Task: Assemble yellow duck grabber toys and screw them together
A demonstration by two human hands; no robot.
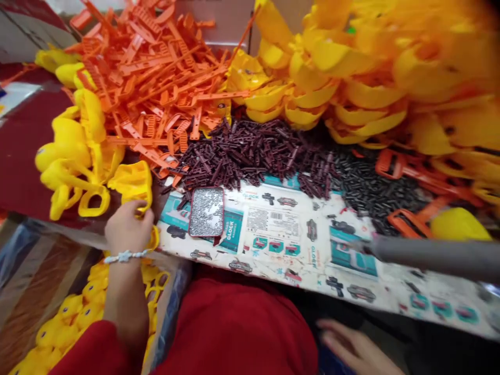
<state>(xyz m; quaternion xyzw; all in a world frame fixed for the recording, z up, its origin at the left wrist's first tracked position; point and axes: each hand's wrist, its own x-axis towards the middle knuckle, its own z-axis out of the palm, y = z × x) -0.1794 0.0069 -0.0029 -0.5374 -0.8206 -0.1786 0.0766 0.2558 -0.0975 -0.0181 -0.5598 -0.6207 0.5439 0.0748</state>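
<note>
My left hand [130,226], with a pale bead bracelet at the wrist, is at the table's left front edge. Its fingers are curled against a yellow plastic part [135,179] with a loop handle. Just below the fingers another yellow loop [154,238] shows; whether it belongs to the same piece I cannot tell. Low at the right, off the table, my right hand [353,346] has its fingers stretched out, slightly blurred, with nothing visible in it. More yellow duck-shaped parts [70,151] are heaped left of my left hand.
Orange plastic strips [156,78] pile up behind, beside stacked yellow shells [351,78]. Dark maroon pieces [258,151] and small black pieces [375,182] lie in front. A speckled rectangular pad [207,212] rests on printed cardboard [273,224]. A grey rod-like tool [425,252] juts in from the right. Yellow ducks [58,325] fill a lined box below.
</note>
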